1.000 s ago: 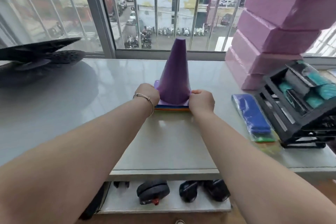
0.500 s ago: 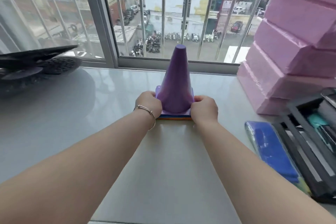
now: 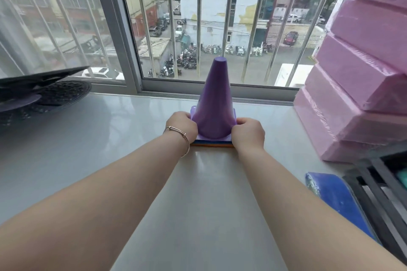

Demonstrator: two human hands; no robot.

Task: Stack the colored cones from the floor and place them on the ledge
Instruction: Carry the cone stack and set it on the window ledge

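A stack of cones [image 3: 215, 103] stands upright on the pale grey ledge [image 3: 110, 138], a short way in front of the window frame. The top cone is purple; blue and orange base edges show beneath it at the front. My left hand [image 3: 183, 125] grips the left side of the stack's base, a thin bracelet on its wrist. On the right side of the base my right hand [image 3: 248, 133] grips it too. Both sets of fingers curl around the base, so the lower cones are mostly hidden.
Wrapped pink blocks [image 3: 363, 86] are piled at the right. A black rack [image 3: 387, 193] and a blue packet [image 3: 337, 198] lie at the near right. Dark flat discs [image 3: 44, 92] sit at the far left. A barred window [image 3: 209, 22] runs behind the ledge.
The stack and both hands have moved further onto the ledge, toward the window. My view has moved in closer, so the ledge's front edge is out of sight.
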